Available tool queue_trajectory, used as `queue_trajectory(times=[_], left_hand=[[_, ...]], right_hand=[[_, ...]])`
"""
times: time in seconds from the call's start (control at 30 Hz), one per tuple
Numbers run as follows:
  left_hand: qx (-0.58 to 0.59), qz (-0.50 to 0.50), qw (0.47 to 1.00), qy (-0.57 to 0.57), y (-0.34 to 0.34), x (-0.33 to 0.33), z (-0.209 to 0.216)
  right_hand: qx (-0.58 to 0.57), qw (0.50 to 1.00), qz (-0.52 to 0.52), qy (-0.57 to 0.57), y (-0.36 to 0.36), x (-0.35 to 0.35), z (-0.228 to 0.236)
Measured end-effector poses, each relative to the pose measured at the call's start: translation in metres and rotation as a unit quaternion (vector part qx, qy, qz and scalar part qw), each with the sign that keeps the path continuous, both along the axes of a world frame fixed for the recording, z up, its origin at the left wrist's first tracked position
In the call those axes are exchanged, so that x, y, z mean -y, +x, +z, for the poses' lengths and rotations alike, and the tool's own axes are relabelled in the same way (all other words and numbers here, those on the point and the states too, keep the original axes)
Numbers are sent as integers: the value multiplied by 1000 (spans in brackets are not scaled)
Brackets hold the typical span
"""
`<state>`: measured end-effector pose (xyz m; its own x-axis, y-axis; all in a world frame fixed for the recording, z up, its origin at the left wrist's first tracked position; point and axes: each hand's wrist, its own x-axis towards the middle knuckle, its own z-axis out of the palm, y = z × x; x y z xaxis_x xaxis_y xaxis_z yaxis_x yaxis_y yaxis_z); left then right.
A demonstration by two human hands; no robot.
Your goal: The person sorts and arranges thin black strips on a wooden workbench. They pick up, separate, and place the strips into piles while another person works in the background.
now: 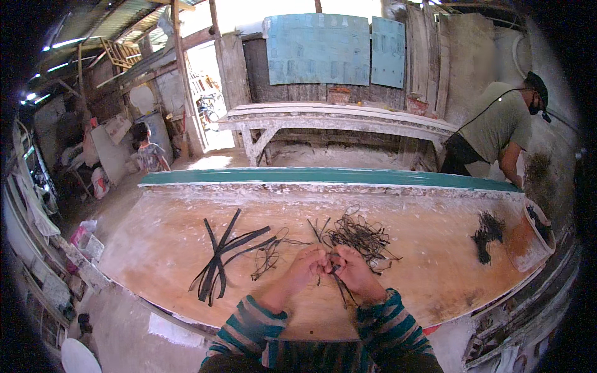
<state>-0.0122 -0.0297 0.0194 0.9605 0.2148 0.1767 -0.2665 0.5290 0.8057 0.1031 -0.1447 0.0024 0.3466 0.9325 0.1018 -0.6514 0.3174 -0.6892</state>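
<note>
Both hands mid-tabletop, tips nearly meeting. L hand (308,263): fingers bent in, L grip pinched on thin dk strips (341,286). R hand (356,271): right alongside, R grip closed on same strips, thumb & fingers tight tog. Exact finger placement partly hidden. Strip ends hang out below, btwn the wrists; a few thin ends stick up just beyond the fingertips, though can't tell if same pcs.

Task pcs = dk strips, held at ctr, over the near half of the brownish tabletop (429,248). Just beyond R hand: big loose tangle (360,236) of thin dk cord. L of L hand: small wispy loops (267,258), then flat blk bands (217,264) lying crossed, fanned out at both ends. Far R: dk clump (488,235), nr a dusty orange-ish bucket (522,247) w/ dk stuff inside.

Green board (323,177) runs along tabletop's far edge. Bkgd: co-worker (497,124) in cap, bent fwd at R; another person (149,154) standing at L; lt-blue panels (320,50) on back wall. Wearer's sleeves (249,323) = striped, teal/greyish.
</note>
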Motion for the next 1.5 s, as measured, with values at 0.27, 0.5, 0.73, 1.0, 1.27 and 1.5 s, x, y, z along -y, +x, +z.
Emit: queue_trajectory(times=[0.27, 0.5, 0.73, 1.0, 1.27, 1.5], left_hand=[[14, 133, 957, 256, 15, -2, -9], [-24, 261, 855, 448, 14, 1, -10], [-89, 264, 864, 420, 8, -3, -7], [-37, 273, 899, 339, 15, -12, -15], [-36, 242, 921, 303, 13, -5, -8], [-33, 250, 903, 348, 13, -4, -14]], right_hand=[[-71, 992, -54, 94, 2, -2, 15], [-32, 994, -99, 40, 2, -3, 18], [46, 981, -187, -37, -5, -1, 17], [218, 949, -215, -73, 0, 1, 20], [202, 967, -135, -83, -11, 0, 29], [235, 959, -133, -85, -19, 4, 37]])
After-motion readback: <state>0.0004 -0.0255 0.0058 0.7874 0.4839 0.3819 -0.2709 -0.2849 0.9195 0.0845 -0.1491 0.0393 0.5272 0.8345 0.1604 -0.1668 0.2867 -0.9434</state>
